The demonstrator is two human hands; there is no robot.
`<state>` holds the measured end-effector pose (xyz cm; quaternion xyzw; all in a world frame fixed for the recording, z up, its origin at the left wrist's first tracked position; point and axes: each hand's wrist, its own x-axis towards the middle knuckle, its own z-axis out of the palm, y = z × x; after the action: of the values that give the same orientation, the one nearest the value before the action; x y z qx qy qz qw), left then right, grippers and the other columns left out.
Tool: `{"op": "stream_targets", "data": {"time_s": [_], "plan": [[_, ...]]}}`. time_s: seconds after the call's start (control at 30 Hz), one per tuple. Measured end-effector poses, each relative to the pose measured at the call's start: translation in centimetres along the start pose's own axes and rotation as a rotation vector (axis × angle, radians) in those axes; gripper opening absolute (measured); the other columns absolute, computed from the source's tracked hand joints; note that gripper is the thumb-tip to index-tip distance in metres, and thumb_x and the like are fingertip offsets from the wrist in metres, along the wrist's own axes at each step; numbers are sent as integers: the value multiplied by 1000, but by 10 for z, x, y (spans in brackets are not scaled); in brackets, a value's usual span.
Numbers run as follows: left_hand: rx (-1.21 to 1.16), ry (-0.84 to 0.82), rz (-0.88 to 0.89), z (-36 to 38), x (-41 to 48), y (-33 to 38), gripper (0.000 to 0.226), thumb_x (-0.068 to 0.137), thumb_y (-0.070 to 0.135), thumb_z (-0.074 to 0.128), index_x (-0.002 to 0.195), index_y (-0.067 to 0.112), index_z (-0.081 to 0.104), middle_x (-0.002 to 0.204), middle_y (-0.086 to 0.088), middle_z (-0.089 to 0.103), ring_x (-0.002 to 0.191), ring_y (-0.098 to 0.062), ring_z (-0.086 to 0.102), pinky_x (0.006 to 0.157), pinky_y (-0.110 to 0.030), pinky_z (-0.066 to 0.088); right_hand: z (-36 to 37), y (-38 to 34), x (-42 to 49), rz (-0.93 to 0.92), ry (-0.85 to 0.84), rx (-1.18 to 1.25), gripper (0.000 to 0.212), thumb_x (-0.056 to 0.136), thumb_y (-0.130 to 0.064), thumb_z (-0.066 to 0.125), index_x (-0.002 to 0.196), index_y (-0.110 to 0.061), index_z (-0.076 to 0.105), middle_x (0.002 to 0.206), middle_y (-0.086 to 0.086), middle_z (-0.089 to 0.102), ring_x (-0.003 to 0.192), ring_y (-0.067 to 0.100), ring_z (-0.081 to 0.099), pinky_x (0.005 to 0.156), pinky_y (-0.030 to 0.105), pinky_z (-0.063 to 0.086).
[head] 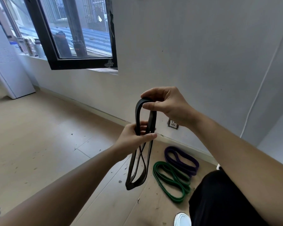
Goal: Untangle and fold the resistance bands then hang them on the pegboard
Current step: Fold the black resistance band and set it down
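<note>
The black resistance band [138,160] hangs long and straight down. The right hand [166,106] pinches its top bend. The left hand [134,136] grips the strands lower down, and loops dangle below it. Green band [171,181] and purple band [180,160] lie on the floor [47,136], below and right of the grip, with open room all around

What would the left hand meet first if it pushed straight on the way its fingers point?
Probably the wall, near the socket. The left hand grips the black band, fingers pointing toward that spot; nothing else shows between, though depth is unclear.
</note>
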<state>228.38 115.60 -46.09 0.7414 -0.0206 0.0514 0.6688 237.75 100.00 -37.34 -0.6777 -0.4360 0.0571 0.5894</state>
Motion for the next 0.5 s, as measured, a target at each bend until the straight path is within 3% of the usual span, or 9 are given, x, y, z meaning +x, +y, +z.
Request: {"op": "stream_targets", "data": {"time_s": [0.13, 0.23, 0.33, 0.5], "plan": [[58, 80, 5, 11, 2, -7, 27, 81, 11, 83, 105, 7, 72, 98, -15, 76, 94, -25, 74, 89, -36, 58, -8, 3, -1, 15, 91, 117, 28, 83, 4, 77, 111, 5, 70, 97, 10, 76, 92, 18, 74, 88, 28, 57], [113, 122, 46, 11, 3, -6, 21, 81, 10, 83, 98, 4, 71, 88, -18, 69, 82, -22, 69, 81, -31, 58, -17, 8, -2, 26, 169, 169, 30, 80, -1, 79, 109, 5, 70, 92, 9, 75, 84, 17, 72, 89, 32, 58], [130, 104, 88, 8, 1, -6, 17, 84, 4, 78, 98, 6, 70, 80, -6, 60, 74, -15, 59, 75, -29, 53, -27, 14, -4, 52, 208, 230, 35, 75, -13, 79, 106, 2, 71, 93, 16, 72, 85, 27, 70, 91, 41, 58], [238, 76, 102, 5, 1, -13, 23, 81, 2, 78, 96, 17, 70, 75, 7, 60, 73, -13, 58, 75, -31, 54, -42, 25, -8, 141, 211, 360, 32, 79, -9, 75, 109, 3, 70, 92, 16, 72, 83, 28, 70, 86, 39, 58]]}}
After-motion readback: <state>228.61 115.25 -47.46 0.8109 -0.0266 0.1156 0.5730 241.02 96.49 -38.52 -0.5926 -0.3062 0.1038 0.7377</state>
